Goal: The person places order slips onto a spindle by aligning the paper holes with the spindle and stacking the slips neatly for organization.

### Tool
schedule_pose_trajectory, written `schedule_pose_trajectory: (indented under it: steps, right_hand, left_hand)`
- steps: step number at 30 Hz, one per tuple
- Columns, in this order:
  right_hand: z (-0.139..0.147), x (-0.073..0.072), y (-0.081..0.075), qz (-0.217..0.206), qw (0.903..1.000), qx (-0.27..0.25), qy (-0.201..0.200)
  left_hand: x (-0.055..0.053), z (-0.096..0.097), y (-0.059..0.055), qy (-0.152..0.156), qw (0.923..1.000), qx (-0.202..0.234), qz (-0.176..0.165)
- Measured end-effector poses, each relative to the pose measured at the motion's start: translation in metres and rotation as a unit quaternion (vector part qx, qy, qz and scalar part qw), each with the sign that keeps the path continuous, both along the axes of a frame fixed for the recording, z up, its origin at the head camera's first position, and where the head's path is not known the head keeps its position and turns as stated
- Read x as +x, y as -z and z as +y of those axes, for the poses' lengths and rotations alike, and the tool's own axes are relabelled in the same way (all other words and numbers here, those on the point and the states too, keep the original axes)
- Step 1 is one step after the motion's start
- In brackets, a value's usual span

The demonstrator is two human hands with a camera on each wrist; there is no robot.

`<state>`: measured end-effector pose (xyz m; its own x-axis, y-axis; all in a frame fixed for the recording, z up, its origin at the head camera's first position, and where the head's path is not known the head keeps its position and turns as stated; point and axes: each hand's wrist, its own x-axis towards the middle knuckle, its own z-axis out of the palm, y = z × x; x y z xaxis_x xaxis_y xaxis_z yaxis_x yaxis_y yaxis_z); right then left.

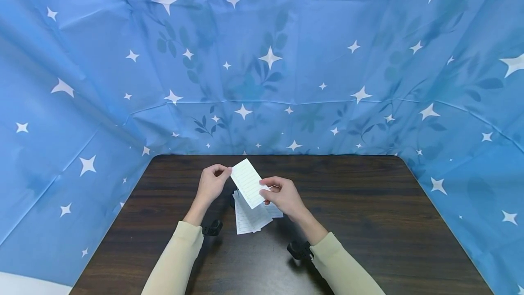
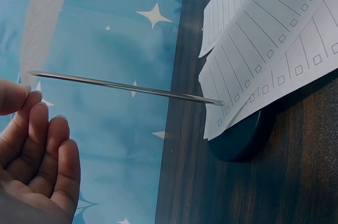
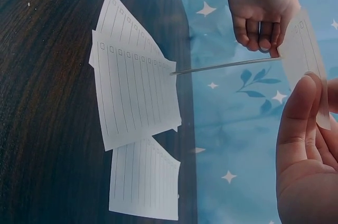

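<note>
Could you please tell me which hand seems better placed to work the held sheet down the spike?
Probably the left hand: it pinches the checklist sheet at a corner near the tip of the metal spike, while the right hand holds the sheet's other end, farther from that tip.

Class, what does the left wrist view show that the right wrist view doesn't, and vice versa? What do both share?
Only the left wrist view shows the black base partly covered by the sheet pile. Only the right wrist view shows the right hand, pinching the raised sheet. Both show the left hand, the raised sheet, the metal spike, the sheet pile, the dark table and the blue starred cloth.
</note>
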<state>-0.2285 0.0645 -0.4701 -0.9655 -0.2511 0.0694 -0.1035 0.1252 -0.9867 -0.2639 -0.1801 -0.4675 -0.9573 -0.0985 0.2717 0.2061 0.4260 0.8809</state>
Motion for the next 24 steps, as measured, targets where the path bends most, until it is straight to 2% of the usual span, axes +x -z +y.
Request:
schedule_pose_trajectory:
  steps: [8, 14, 24]
  right_hand:
    - [-0.001, 0.000, 0.004, -0.003, 1.0000, -0.005, 0.000]
    - [-0.001, -0.001, 0.006, -0.005, 1.0000, -0.004, -0.001]
    - [-0.003, 0.000, 0.013, -0.020, 0.9997, 0.012, 0.011]
  left_hand:
    - [0.000, 0.000, 0.001, 0.002, 0.9999, -0.013, 0.002]
    - [0.001, -0.001, 0.008, 0.000, 0.9994, -0.030, -0.018]
    - [0.000, -0.003, 0.012, 0.006, 0.9993, -0.025, -0.027]
